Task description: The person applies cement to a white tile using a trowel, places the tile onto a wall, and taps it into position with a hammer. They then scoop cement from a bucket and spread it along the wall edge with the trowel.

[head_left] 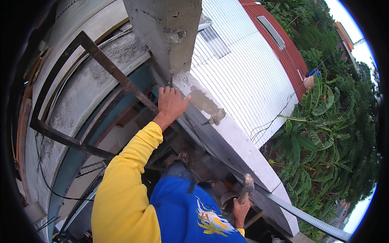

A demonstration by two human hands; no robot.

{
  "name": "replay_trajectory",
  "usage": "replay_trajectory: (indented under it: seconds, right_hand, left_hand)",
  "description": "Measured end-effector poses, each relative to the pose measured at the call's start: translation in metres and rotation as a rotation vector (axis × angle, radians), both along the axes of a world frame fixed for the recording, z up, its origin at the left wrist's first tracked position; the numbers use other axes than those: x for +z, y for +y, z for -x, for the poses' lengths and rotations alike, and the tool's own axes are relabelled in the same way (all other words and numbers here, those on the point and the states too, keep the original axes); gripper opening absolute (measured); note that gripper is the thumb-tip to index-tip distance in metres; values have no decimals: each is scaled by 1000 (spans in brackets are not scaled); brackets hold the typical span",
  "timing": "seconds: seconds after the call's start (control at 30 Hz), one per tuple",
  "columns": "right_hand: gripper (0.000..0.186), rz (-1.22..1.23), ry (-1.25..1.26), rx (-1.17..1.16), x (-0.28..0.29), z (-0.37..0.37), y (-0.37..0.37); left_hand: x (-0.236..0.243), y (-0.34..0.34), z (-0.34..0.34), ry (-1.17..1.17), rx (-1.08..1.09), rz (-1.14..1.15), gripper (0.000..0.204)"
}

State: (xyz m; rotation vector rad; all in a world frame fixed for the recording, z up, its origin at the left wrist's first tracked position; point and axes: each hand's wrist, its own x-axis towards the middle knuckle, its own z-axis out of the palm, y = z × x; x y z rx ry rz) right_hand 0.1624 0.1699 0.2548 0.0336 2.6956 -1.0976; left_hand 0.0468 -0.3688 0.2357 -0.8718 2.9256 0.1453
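My left hand, in a yellow sleeve, reaches up to the foot of the rough concrete column. Its fingers are spread, with the thumb stretched toward the wall top, and no object shows in it. Whether its fingertips touch the concrete I cannot tell. Low in the picture, my right hand is closed round the handle of a hammer, its metal head pointing up beside the wall. On the pale wall top, near my left hand, lie a damp grey mortar patch and a lump of mortar.
A dark metal frame juts out at left. Beyond the wall lie a white corrugated roof and banana plants. A perforated metal strip runs along the wall at lower right. Below my left arm the space drops to a cluttered lower level.
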Motion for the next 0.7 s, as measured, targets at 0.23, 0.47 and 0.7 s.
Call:
replay_trajectory:
  seconds: [0.23, 0.47, 0.7]
  right_hand:
    - [22, -103, -94, 86, -7, -2, 12]
    - [27, -222, -205, 3, -23, -35, 71]
    - [34, -312, -474, -343, -97, -138, 147]
  left_hand:
    - [-42, -25, -1, 522, -265, 148, 57]
    - [-50, -20, 17, 576, -268, 58, 40]
    - [-60, 55, -24, 684, -348, -145, 49]
